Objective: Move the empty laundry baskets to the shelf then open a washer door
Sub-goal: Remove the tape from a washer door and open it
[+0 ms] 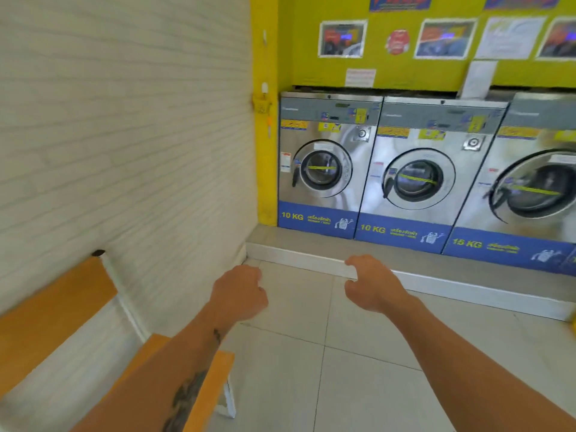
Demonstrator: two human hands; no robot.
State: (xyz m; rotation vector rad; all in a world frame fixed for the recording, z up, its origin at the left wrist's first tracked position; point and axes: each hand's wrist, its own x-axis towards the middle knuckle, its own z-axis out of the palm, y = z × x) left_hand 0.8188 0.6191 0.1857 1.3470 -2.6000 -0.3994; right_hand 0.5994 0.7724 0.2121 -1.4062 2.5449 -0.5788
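Note:
Three steel front-loading washers stand in a row on a raised step: the left washer (324,163), the middle washer (417,179) and the right washer (536,188), cut off by the frame edge. Their round doors are closed, each with a dark handle on its left side. My left hand (240,291) hangs over the tiled floor with the fingers curled in and nothing in it. My right hand (371,285) is beside it, fingers loosely bent and apart, holding nothing. Both hands are well short of the washers. No laundry basket or shelf is in view.
An orange bench (56,322) with white legs runs along the white brick wall (124,135) at the left. A grey raised step (311,254) carries the washers. A yellow pillar (265,120) stands in the corner. Posters hang on the green wall above.

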